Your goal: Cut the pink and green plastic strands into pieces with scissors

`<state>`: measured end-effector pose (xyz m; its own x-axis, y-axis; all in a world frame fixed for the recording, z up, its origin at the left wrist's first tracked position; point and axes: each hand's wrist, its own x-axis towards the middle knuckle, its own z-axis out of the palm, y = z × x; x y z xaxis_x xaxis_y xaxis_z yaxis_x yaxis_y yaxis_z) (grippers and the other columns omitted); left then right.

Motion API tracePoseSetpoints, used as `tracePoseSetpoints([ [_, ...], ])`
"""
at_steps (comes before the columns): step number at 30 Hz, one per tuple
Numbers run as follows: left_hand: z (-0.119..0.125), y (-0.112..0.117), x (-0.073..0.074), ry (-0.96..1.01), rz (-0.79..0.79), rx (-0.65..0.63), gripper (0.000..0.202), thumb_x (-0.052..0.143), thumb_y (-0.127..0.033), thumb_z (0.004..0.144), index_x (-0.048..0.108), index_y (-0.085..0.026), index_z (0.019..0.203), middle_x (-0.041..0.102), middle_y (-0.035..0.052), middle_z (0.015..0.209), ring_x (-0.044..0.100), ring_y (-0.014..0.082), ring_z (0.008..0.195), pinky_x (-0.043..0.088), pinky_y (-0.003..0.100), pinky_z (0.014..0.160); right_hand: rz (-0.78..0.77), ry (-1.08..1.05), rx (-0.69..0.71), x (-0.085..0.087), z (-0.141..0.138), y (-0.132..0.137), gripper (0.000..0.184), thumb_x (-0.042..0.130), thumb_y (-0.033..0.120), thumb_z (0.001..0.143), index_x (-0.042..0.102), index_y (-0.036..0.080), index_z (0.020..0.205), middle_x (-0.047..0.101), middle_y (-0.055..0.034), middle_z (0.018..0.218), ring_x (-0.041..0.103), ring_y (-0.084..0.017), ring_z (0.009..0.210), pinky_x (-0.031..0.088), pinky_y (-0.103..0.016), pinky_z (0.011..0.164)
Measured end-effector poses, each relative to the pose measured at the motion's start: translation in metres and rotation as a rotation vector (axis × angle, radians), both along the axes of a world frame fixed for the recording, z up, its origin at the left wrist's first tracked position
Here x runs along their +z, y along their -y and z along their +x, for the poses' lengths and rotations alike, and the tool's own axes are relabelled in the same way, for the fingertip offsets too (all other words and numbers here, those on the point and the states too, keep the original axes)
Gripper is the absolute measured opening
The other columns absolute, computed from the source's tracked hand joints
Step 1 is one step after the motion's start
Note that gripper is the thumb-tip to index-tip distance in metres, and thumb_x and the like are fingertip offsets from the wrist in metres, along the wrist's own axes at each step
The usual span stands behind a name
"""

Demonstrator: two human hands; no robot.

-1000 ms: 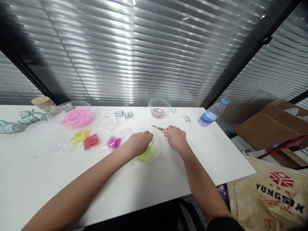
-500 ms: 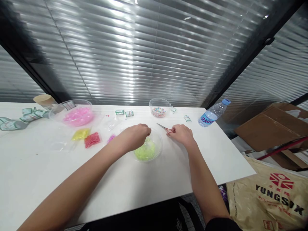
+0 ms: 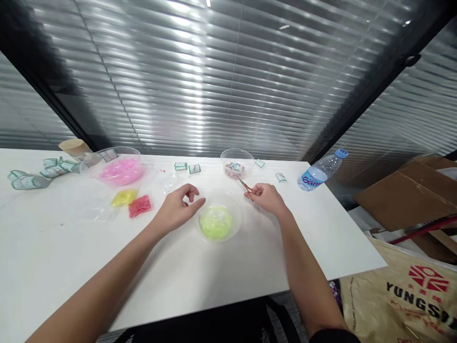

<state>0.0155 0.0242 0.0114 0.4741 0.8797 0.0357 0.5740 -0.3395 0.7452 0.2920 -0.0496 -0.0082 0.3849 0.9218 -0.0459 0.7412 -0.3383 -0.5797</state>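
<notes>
A clear bowl (image 3: 219, 220) with light-green strands in it sits on the white table (image 3: 221, 281) between my hands. My left hand (image 3: 176, 208) hovers just left of the bowl, fingers curled loosely and apart, with nothing visible in them. My right hand (image 3: 266, 196) is closed on small copper-coloured scissors (image 3: 244, 184), whose blades point up and away toward a small clear bowl of mixed coloured beads (image 3: 236, 163).
A larger clear bowl of pink strands (image 3: 117, 169) stands at the back left, with yellow (image 3: 123, 196) and red (image 3: 140, 206) bags in front of it. Small green-white packets lie about the table. A water bottle (image 3: 320, 170) lies at the right edge; cardboard boxes and a bag lie beyond.
My left hand has come out of the green bowl, moved left and opened. My right hand has picked the scissors up off the table and raised them.
</notes>
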Motion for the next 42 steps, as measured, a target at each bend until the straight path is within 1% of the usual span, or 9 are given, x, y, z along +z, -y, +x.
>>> tracePoseSetpoints([
  [4,0.002,0.009,-0.004,0.049,-0.202,-0.032,0.016,0.059,-0.036,0.080,0.054,-0.021,0.085,0.052,-0.0045,0.070,0.051,0.0097,0.053,0.038,0.021,0.048,-0.027,-0.007,0.030,0.001,0.001,0.001,0.031,0.062,0.049,0.072,0.055,0.020,0.064,0.060,0.0012,0.063,0.048,-0.012,0.057,0.030,-0.024,0.053],
  [7,0.006,0.011,-0.009,0.198,-0.278,0.003,0.015,0.058,-0.034,0.081,0.053,-0.020,0.083,0.046,-0.0064,0.063,0.047,0.0071,0.044,0.035,0.019,0.041,-0.059,-0.061,0.061,0.003,0.005,0.004,0.034,0.065,0.050,0.070,0.055,0.019,0.063,0.056,0.0013,0.061,0.045,-0.011,0.056,0.028,-0.024,0.052],
  [11,0.009,0.008,-0.019,0.428,-0.227,0.118,0.022,0.061,-0.040,0.081,0.051,-0.020,0.087,0.046,-0.0068,0.067,0.050,0.0068,0.041,0.040,0.019,0.039,-0.067,-0.253,0.143,0.011,0.015,0.012,0.040,0.067,0.055,0.069,0.051,0.018,0.062,0.048,0.0030,0.058,0.039,-0.010,0.054,0.026,-0.024,0.051],
  [15,0.011,0.006,-0.027,0.580,-0.213,0.201,0.032,0.066,-0.044,0.079,0.047,-0.020,0.088,0.046,-0.0054,0.078,0.059,0.0094,0.050,0.050,0.023,0.042,-0.107,-0.574,0.287,0.020,0.023,0.019,0.041,0.065,0.054,0.073,0.049,0.017,0.063,0.047,0.0027,0.057,0.038,-0.008,0.052,0.025,-0.023,0.049],
  [18,0.014,0.009,-0.028,0.633,-0.233,0.212,0.034,0.066,-0.044,0.078,0.044,-0.021,0.089,0.046,-0.0050,0.084,0.064,0.0113,0.058,0.056,0.026,0.048,-0.175,-0.769,0.453,0.023,0.014,0.020,0.038,0.061,0.052,0.078,0.053,0.016,0.067,0.054,0.0002,0.059,0.041,-0.008,0.048,0.025,-0.023,0.045],
  [21,0.016,0.014,-0.026,0.643,-0.218,0.226,0.033,0.066,-0.041,0.079,0.041,-0.021,0.086,0.045,-0.0061,0.081,0.066,0.0115,0.060,0.057,0.025,0.050,-0.320,-0.832,0.558,0.019,-0.006,0.014,0.042,0.056,0.054,0.081,0.055,0.015,0.066,0.059,-0.0021,0.058,0.044,-0.008,0.044,0.024,-0.022,0.042],
  [24,0.016,0.017,-0.025,0.661,-0.190,0.242,0.034,0.067,-0.039,0.079,0.039,-0.020,0.083,0.044,-0.0072,0.074,0.066,0.0119,0.060,0.057,0.023,0.052,-0.454,-0.853,0.496,0.012,-0.029,0.007,0.043,0.054,0.056,0.081,0.053,0.016,0.066,0.060,-0.0026,0.060,0.043,-0.007,0.041,0.023,-0.021,0.040],
  [30,0.015,0.017,-0.033,0.654,-0.204,0.171,0.032,0.066,-0.037,0.081,0.038,-0.021,0.081,0.046,-0.0082,0.064,0.065,0.0126,0.058,0.057,0.024,0.052,-0.445,-1.094,0.304,0.002,-0.047,0.001,0.041,0.057,0.057,0.081,0.045,0.019,0.069,0.049,0.0030,0.058,0.034,-0.006,0.043,0.021,-0.019,0.038],
  [42,0.017,0.020,-0.040,0.679,-0.175,0.117,0.031,0.067,-0.038,0.080,0.041,-0.021,0.082,0.041,-0.0092,0.058,0.065,0.0136,0.058,0.058,0.025,0.053,-0.422,-1.043,0.262,0.000,-0.046,0.001,0.042,0.064,0.054,0.076,0.044,0.018,0.065,0.045,0.0034,0.056,0.031,-0.005,0.045,0.019,-0.019,0.040],
])
